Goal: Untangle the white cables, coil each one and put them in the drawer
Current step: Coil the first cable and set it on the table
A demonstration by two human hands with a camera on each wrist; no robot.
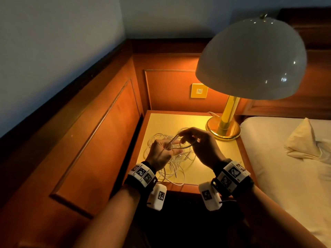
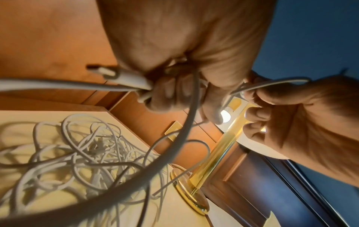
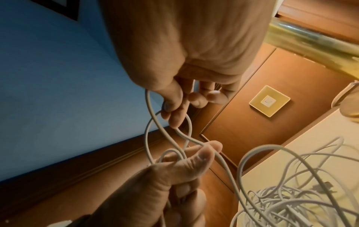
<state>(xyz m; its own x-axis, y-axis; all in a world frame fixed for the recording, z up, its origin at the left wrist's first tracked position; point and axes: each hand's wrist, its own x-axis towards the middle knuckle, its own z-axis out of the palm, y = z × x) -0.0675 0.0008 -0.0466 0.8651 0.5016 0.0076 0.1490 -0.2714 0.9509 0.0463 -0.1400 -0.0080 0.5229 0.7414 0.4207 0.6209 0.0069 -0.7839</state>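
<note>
Bedroom, looks like a hotel room. Evidence: bed (image 1: 293, 163) with white sheet and a folded pillow (image 1: 302, 140) along the right side, dark wood headboard (image 1: 313, 33) behind it. Bedside table (image 1: 206, 169) sits in the corner, touching the bed's edge. Brass table lamp (image 1: 250, 58) with a white dome shade stands at the table's back right corner, lit. Matching reddish wood wall panelling (image 1: 100, 133) wraps the corner, with a square wall switch (image 1: 199, 90) set into it above the table's back edge. Plain painted wall above.
</note>
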